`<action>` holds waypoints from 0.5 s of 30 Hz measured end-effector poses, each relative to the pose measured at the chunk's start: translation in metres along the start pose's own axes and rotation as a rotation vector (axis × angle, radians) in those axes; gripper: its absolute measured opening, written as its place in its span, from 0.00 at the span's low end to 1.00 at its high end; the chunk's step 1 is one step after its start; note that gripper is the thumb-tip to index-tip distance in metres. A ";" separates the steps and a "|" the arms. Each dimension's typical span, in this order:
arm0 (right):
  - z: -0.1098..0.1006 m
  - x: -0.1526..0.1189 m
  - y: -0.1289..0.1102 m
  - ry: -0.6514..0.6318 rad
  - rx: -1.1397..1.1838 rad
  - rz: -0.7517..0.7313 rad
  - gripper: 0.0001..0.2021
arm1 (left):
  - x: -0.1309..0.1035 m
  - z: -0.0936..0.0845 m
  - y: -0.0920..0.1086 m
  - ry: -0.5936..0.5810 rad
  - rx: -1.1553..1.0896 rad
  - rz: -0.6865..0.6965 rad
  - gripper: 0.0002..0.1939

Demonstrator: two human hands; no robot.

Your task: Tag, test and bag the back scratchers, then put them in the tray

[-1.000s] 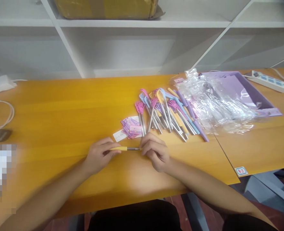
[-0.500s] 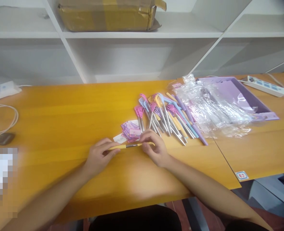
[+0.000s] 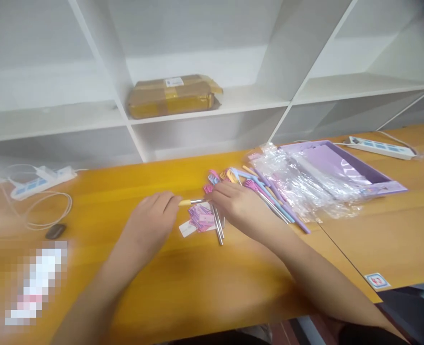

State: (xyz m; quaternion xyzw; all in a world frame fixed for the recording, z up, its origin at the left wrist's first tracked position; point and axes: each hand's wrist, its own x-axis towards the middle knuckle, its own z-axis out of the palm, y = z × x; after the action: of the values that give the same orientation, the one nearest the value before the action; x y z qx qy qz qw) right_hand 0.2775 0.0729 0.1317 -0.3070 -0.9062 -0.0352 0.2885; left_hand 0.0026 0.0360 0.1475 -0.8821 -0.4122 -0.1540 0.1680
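Note:
A yellow-handled telescopic back scratcher (image 3: 185, 203) is stretched level between my two hands above the table. My left hand (image 3: 157, 213) is closed round its yellow handle. My right hand (image 3: 230, 201) grips the other end, so the claw head is hidden behind my fingers; a short piece of metal rod shows between the hands. Under and behind my right hand lies a pile of back scratchers (image 3: 217, 225) with pink, blue and yellow claws and silver rods. Small pink and purple cards (image 3: 202, 218) lie just below the held rod.
A heap of clear plastic sleeves (image 3: 298, 184) partly covers a purple box (image 3: 384, 189) on the right. Power strips (image 3: 382, 147) sit at the back right and back left (image 3: 42, 183). A dark small case (image 3: 55, 231) and white cable are at left. A taped carton (image 3: 172, 98) rests on the shelf.
My view has tilted up. Both hands have lifted the back scratcher up and away from me, and my right hand now covers its claw end and part of the pile.

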 end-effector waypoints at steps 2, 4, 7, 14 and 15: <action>-0.017 0.016 -0.005 0.033 -0.105 0.000 0.12 | 0.016 -0.013 0.004 0.056 0.074 -0.045 0.09; -0.024 0.026 -0.008 0.098 -0.131 -0.019 0.11 | 0.026 -0.019 0.005 0.081 0.130 -0.107 0.08; -0.022 0.032 -0.006 0.173 -0.142 -0.053 0.10 | 0.032 -0.017 0.003 0.078 0.157 -0.127 0.07; -0.009 0.032 0.007 0.217 -0.104 -0.085 0.14 | 0.031 0.005 0.008 0.193 0.056 -0.067 0.08; -0.011 0.032 0.008 0.213 -0.128 -0.093 0.14 | 0.031 0.006 0.010 0.225 0.054 -0.066 0.07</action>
State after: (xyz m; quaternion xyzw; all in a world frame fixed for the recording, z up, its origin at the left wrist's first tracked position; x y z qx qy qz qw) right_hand 0.2665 0.0939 0.1571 -0.2769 -0.8796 -0.1386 0.3611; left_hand 0.0302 0.0539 0.1534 -0.8403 -0.4235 -0.2464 0.2319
